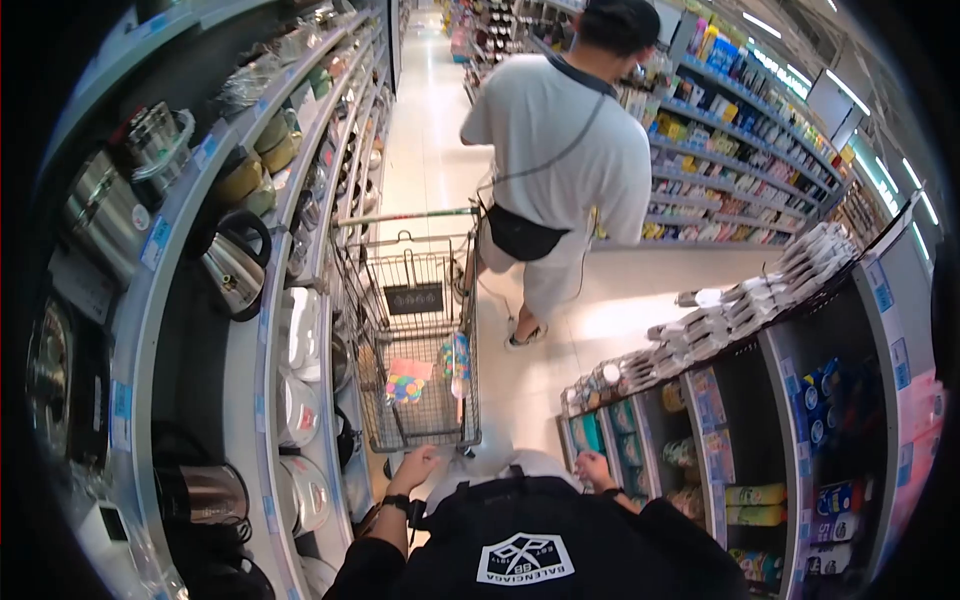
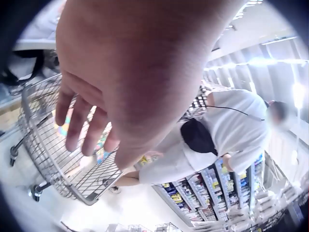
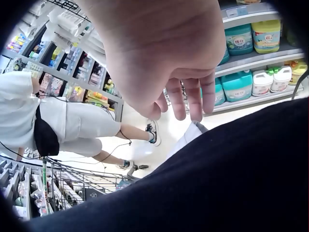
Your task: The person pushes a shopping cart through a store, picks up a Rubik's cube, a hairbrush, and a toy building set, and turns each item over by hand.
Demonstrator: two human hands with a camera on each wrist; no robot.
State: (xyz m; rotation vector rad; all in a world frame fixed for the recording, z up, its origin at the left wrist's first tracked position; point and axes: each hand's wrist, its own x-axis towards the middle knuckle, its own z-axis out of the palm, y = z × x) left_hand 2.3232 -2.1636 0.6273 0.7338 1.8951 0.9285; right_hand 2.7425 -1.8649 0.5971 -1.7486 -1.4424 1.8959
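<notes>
My left hand (image 1: pixel 415 468) hangs in the air close behind a wire shopping cart (image 1: pixel 405 440). In the left wrist view the fingers (image 2: pixel 94 130) of that hand droop, loosely bent, and hold nothing; they overlap the cart there. Two colourful packages, one with round dots (image 1: pixel 408 382) and one mostly blue (image 1: pixel 457 365), lie in the cart's basket. At my other side the right hand (image 1: pixel 592 468) is low beside a shelf end. Its fingers (image 3: pixel 193 99) hang relaxed with nothing in them, and teal jugs (image 3: pixel 237 86) stand on the shelf behind.
A person in a white shirt (image 1: pixel 560 150) with a black waist bag (image 1: pixel 525 237) stands ahead, beside the cart. Shelves with kettles (image 1: pixel 235 265) and pots line the left. On the right, a shelf unit (image 1: pixel 780 370) of packaged goods narrows the aisle floor (image 1: pixel 520 410).
</notes>
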